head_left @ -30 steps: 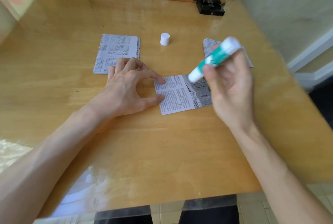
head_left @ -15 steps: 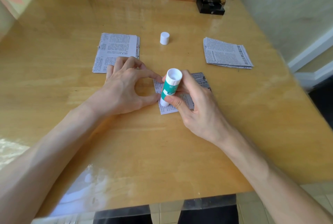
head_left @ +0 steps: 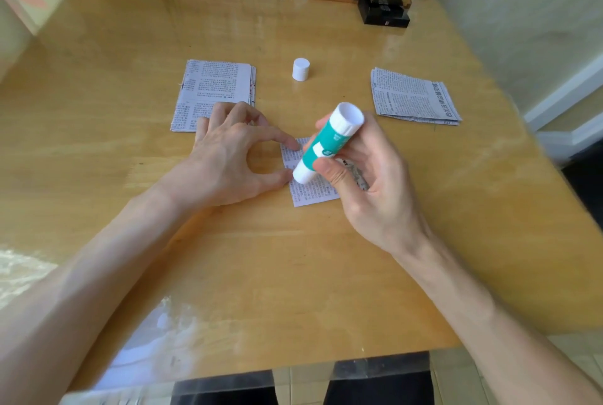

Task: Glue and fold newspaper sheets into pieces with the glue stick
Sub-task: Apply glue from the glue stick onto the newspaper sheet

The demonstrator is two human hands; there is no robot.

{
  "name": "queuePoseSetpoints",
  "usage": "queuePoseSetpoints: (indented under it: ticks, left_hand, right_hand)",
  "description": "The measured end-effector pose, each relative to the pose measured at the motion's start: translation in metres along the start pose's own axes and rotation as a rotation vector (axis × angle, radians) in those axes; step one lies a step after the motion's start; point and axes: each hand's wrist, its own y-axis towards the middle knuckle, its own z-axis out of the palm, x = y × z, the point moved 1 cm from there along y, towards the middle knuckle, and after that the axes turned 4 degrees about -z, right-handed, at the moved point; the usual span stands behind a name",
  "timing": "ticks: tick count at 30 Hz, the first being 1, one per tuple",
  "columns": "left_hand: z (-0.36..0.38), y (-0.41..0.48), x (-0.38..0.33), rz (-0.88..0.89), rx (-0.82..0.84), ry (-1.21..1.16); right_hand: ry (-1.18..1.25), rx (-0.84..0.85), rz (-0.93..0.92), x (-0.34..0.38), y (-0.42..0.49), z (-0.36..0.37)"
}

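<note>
So a second ago the teal-and-white plastic glue stick [head_left: 326, 143] was up in the air off to the right. Now its tip is down on the small cut newspaper piece [head_left: 310, 192], close to that piece's left edge. I'd say gluing's underway and folding not yet. The right hand [head_left: 368, 176] has thumb and fingers wrapped round the barrel. The left hand [head_left: 228, 156] is spread, its forefinger and thumb tips pinning the paper's left edge (nothing gripped). The stick's label is too blurred to read.

Farther out on the glossy wooden table [head_left: 293, 274] are the white round plastic cap [head_left: 300, 69], the left newspaper stack [head_left: 215, 88] and the right newspaper stack [head_left: 411, 94]. The dense print looks Chinese, but I can't make out words.
</note>
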Motion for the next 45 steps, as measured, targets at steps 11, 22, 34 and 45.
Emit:
queuePoseSetpoints:
  ticks: [11, 22, 34, 45]
  left_hand:
    - [0.005, 0.001, 0.007, 0.032, -0.018, -0.04]
    - [0.01, 0.002, 0.005, 0.018, -0.079, -0.004]
    - [0.009, 0.002, 0.002, 0.012, -0.092, -0.025]
    - [0.007, 0.002, 0.004, 0.002, -0.056, -0.058]
  right_hand:
    - [-0.177, 0.101, 0.007, -0.006, -0.002, 0.004]
    - [-0.265, 0.191, 0.002, -0.004, 0.002, 0.007]
    - [-0.067, 0.183, 0.064, -0.006, -0.006, 0.0]
    - [-0.032, 0.102, 0.009, -0.008, 0.0, 0.005]
